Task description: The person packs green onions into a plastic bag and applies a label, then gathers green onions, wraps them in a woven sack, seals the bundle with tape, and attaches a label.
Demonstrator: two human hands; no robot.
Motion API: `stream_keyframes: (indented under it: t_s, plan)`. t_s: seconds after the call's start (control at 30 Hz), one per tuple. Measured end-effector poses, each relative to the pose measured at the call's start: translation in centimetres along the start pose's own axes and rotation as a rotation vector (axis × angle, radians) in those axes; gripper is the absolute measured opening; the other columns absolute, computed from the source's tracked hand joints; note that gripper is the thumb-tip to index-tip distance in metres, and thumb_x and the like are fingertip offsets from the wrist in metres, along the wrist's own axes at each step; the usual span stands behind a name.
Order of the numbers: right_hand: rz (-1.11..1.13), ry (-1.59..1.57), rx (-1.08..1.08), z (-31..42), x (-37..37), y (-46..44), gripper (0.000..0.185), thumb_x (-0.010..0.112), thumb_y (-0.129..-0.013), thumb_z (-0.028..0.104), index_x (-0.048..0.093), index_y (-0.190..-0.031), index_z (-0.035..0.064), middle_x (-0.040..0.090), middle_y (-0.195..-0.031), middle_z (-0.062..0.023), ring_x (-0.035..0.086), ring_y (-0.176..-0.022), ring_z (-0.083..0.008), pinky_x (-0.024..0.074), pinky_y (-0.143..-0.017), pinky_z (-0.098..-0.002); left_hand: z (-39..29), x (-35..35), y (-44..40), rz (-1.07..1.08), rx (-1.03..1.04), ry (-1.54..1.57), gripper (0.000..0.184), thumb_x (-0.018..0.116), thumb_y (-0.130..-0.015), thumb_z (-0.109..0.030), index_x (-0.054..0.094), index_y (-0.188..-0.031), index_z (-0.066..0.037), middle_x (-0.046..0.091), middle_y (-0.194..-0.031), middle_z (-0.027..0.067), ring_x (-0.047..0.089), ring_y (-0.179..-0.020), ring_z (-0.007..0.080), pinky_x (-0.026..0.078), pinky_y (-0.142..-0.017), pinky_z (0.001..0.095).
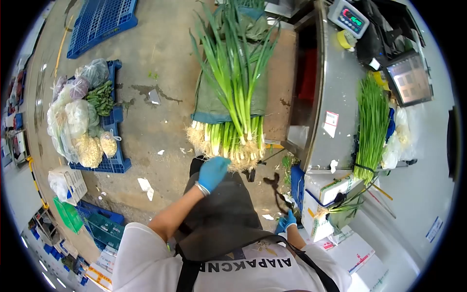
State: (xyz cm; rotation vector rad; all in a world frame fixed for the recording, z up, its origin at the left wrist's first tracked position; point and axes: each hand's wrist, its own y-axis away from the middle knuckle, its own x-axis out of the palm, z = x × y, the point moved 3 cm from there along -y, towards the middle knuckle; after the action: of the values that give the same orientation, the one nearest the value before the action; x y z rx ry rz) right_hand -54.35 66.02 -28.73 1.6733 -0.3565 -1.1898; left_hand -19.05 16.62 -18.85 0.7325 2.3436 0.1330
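My left hand (213, 174), in a blue glove, is beside the root ends of a large heap of leeks or big green onions (233, 137). Its fingers look closed; whether they grip any roots cannot be seen. Long green leaves reach away from me over a dark green cloth wrap (204, 100) around the pile. Low on the right, my right hand (286, 223), also gloved in blue, is closed on a dark, limp strip (276, 191). The strip dangles in the air beside my dark apron (221, 207), and its kind is unclear.
At right, a steel table (335, 97) carries a scale display (348, 18), yellow tape (346, 40) and a tied bundle of thin green stalks (372, 129). A blue pallet (121, 165) at left bears bagged vegetables (78, 119). White boxes (348, 253) stand lower right.
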Motion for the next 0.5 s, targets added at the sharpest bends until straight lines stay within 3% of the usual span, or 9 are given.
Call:
stream_keyframes:
  t_s: [0.03,0.1,0.17,0.2,0.23,0.27,0.37,0.4,0.5]
  plan:
    - [0.018,0.089,-0.070,1.1,0.6,0.5,0.063,0.069,-0.078,0.051,0.047,-0.120,0.0089,0.054,-0.115,-0.0128,0.062,-0.077,-0.0308,0.0530,-0.060,-0.0434,0.2,-1.2,-0.6,-0.100,-0.071,0.119,0.015,0.058,-0.085,-0.014,0.067,-0.095,-0.007,0.065,-0.088,0.0122,0.062,-0.079,0.0286,0.050,-0.073,0.0362]
    - [0.117,0.254,-0.114,3.2,4.4,0.6,0.042,0.066,-0.080,0.039,0.049,-0.115,0.0204,0.056,-0.099,-0.0105,0.058,-0.066,-0.0280,0.0490,-0.053,-0.0437,0.2,-3.2,-1.8,-0.208,-0.163,0.251,0.013,0.059,-0.086,-0.011,0.068,-0.094,-0.005,0.067,-0.092,0.0108,0.064,-0.082,0.0238,0.051,-0.074,0.0324]
    - [0.258,0.540,-0.522,6.6,10.6,4.5,0.040,0.063,-0.082,0.028,0.057,-0.115,0.0080,0.060,-0.080,-0.0071,0.060,-0.073,-0.0247,0.0491,-0.062,-0.0409,0.0,-4.0,-1.9,-0.275,-0.250,0.337,0.015,0.055,-0.090,-0.009,0.067,-0.098,-0.003,0.068,-0.092,0.0087,0.065,-0.081,0.0170,0.049,-0.074,0.0276]
    - [0.178,0.857,-0.874,8.9,14.5,7.1,0.048,0.063,-0.083,0.024,0.053,-0.125,0.0027,0.064,-0.090,-0.0109,0.062,-0.077,-0.0216,0.0496,-0.068,-0.0351,-0.3,-4.3,-1.7,-0.297,-0.257,0.409,0.016,0.056,-0.090,-0.009,0.067,-0.100,-0.003,0.068,-0.090,0.0082,0.064,-0.079,0.0161,0.049,-0.073,0.0279]
    - [0.316,0.674,-1.017,11.3,18.2,17.5,0.045,0.060,-0.087,0.023,0.053,-0.128,0.0064,0.064,-0.091,-0.0093,0.059,-0.072,-0.0172,0.0489,-0.068,-0.0324,-0.4,-4.6,-1.3,-0.321,-0.268,0.477,0.017,0.057,-0.090,-0.009,0.067,-0.102,-0.004,0.068,-0.088,0.0076,0.064,-0.078,0.0153,0.049,-0.072,0.0282]
    - [0.294,0.786,-1.304,13.6,21.6,23.0,0.046,0.060,-0.089,0.022,0.052,-0.131,0.0082,0.064,-0.092,-0.0087,0.057,-0.077,-0.0165,0.0482,-0.072,-0.0315,-0.8,-4.8,-1.1,-0.343,-0.283,0.545,0.018,0.058,-0.089,-0.010,0.067,-0.104,-0.004,0.068,-0.087,0.0071,0.063,-0.076,0.0144,0.049,-0.070,0.0285]
    - [0.442,0.567,-1.470,17.7,30.1,33.4,0.062,0.069,-0.085,0.022,0.043,-0.141,0.0156,0.062,-0.109,-0.0106,0.059,-0.091,-0.0212,0.0480,-0.082,-0.0331,-1.5,-6.5,-0.7,-0.392,-0.354,0.490,0.020,0.055,-0.091,-0.010,0.065,-0.106,-0.001,0.066,-0.089,0.0060,0.062,-0.080,0.0116,0.048,-0.073,0.0259]
    - [0.443,0.573,-1.578,19.0,32.2,38.1,0.082,0.074,-0.079,0.031,0.031,-0.146,0.0110,0.054,-0.128,-0.0176,0.055,-0.112,-0.0284,0.0459,-0.092,-0.0373,-1.1,-6.9,-0.5,-0.420,-0.363,0.474,0.020,0.056,-0.091,-0.011,0.065,-0.107,-0.002,0.067,-0.090,0.0070,0.063,-0.081,0.0122,0.048,-0.072,0.0267]
    - [0.228,0.780,-1.646,21.2,40.1,41.4,0.110,0.081,-0.069,0.041,0.016,-0.147,-0.0012,0.039,-0.139,-0.0261,0.043,-0.126,-0.0361,0.0424,-0.098,-0.0399,0.4,-8.5,-2.7,-0.508,-0.320,0.453,0.023,0.055,-0.092,-0.013,0.063,-0.110,-0.001,0.066,-0.100,0.0116,0.062,-0.091,0.0170,0.047,-0.082,0.0294]
